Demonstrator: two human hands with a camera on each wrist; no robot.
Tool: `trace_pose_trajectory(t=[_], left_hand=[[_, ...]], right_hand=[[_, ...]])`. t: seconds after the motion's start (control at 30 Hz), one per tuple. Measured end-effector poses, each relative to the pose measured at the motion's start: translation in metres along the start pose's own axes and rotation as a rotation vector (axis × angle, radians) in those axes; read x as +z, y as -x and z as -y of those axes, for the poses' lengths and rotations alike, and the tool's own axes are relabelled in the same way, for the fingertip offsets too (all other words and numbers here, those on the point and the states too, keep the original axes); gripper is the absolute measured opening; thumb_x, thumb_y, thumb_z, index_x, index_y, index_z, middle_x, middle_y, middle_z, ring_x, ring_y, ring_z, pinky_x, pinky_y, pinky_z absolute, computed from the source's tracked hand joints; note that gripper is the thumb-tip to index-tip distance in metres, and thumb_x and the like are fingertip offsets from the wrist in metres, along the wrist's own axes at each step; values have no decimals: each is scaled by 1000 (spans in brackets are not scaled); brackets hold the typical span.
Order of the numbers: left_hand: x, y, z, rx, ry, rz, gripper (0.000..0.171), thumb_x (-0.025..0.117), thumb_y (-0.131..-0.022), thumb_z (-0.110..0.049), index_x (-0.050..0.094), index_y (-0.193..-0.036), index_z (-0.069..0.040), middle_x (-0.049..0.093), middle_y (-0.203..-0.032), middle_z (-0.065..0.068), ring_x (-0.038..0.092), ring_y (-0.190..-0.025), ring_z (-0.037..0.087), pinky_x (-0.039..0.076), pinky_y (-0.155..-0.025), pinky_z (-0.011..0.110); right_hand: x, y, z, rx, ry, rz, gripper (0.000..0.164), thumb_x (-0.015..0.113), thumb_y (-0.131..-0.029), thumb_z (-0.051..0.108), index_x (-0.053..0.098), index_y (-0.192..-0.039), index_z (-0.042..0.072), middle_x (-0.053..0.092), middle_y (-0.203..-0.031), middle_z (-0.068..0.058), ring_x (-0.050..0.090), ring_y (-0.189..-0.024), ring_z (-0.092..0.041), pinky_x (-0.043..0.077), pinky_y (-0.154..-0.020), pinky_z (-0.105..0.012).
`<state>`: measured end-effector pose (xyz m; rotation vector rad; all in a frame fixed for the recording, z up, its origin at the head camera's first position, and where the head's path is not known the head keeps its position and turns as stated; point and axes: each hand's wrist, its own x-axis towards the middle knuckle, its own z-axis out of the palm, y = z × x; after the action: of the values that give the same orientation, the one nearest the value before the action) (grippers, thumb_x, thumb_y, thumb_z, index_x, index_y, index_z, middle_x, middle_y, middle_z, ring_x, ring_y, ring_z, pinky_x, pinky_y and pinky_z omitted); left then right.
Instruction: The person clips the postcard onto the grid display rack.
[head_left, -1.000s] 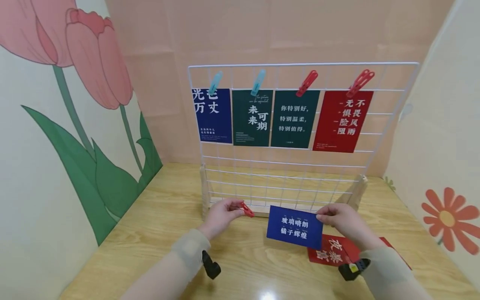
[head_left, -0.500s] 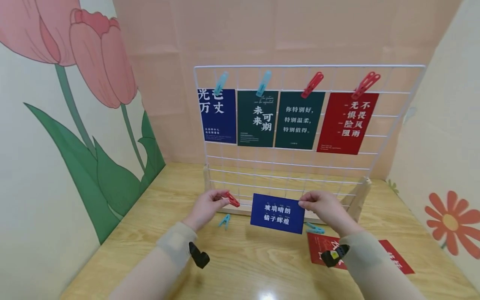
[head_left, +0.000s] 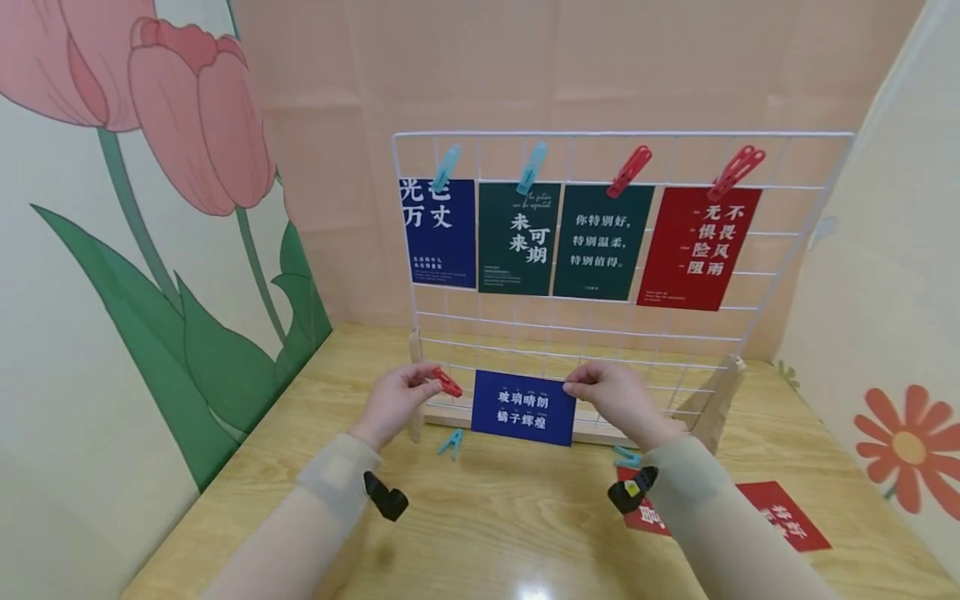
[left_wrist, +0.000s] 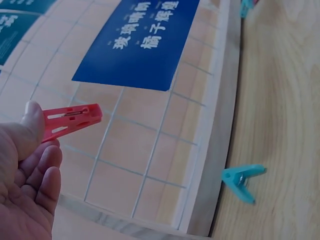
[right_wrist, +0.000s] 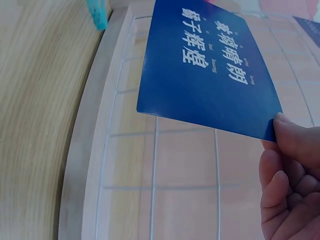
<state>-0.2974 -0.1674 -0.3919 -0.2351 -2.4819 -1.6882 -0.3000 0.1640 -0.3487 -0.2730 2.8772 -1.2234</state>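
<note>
Between thumb and fingers my left hand [head_left: 393, 403] pinches a red clothespin [left_wrist: 75, 119], its nose pointing right toward a blue card [head_left: 522, 408]. That card has white lettering, and my right hand [head_left: 617, 398] pinches its upper right corner. Both hands are in front of the lower part of a white wire grid rack [head_left: 660, 340]. In the left wrist view, the clothespin is apart from the card. Higher on the grid hang a blue card [head_left: 441, 242], two green cards and a red card [head_left: 701, 250], held by blue and red clothespins [head_left: 630, 172].
Blue clothespins lie on the table at the rack's wooden foot, one on the left [head_left: 451, 444] and one on the right [head_left: 627, 457]. Red cards [head_left: 783, 515] lie at the right, partly behind my right forearm. Painted walls stand on both sides.
Both hands have moved left and up toward the grid, carrying the red clothespin and the blue card. The blue clothespins on the table have come into sight.
</note>
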Motion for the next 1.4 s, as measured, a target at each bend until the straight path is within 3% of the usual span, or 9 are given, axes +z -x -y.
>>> trace_pose_trajectory(t=[0.17, 0.43, 0.57, 0.83, 1.2, 1.4], left_hand=[[-8, -2, -3, 9, -16, -48, 31, 66, -93, -21, 65, -123, -12, 68, -107, 2, 62, -100, 19, 49, -89, 40], [-21, -5, -9, 11, -80, -109, 32, 66, -92, -22, 65, -122, -10, 65, -102, 5, 58, -92, 19, 47, -76, 32], [-25, -7, -11, 27, -105, -133, 32, 66, -92, -22, 66, -122, -10, 64, -99, 5, 54, -86, 20, 42, -67, 30], [-33, -8, -17, 68, -158, -190, 28, 66, -93, -22, 68, -119, -12, 64, -98, 6, 51, -78, 22, 39, -60, 30], [-42, -10, -21, 46, -148, -246, 30, 64, -94, -26, 66, -121, -13, 65, -100, 5, 54, -84, 23, 41, -64, 33], [-40, -13, -26, 107, -149, -324, 31, 66, -92, -23, 67, -121, -11, 64, -103, 8, 54, -89, 23, 42, -69, 33]], right_hand=[[9, -9, 12, -4, -10, -10, 17, 65, -93, 27, 67, -101, 13, 66, -98, -5, 52, -92, -28, 43, -80, -41], [22, -17, 30, -9, -52, -25, 18, 63, -94, 26, 66, -105, 12, 66, -103, -6, 54, -97, -28, 44, -88, -45], [27, -20, 37, -33, -46, -27, 17, 62, -95, 25, 67, -104, 12, 67, -102, -6, 54, -95, -28, 44, -86, -44], [35, -25, 44, -88, -26, -58, 14, 62, -95, 23, 68, -101, 11, 67, -98, -4, 56, -90, -25, 46, -80, -40], [41, -32, 53, -91, -19, -82, 13, 62, -95, 23, 68, -100, 11, 68, -97, -4, 55, -86, -24, 46, -75, -37], [47, -38, 61, -111, 1, -105, 13, 62, -95, 22, 69, -99, 11, 68, -95, -4, 55, -83, -22, 46, -72, -36]])
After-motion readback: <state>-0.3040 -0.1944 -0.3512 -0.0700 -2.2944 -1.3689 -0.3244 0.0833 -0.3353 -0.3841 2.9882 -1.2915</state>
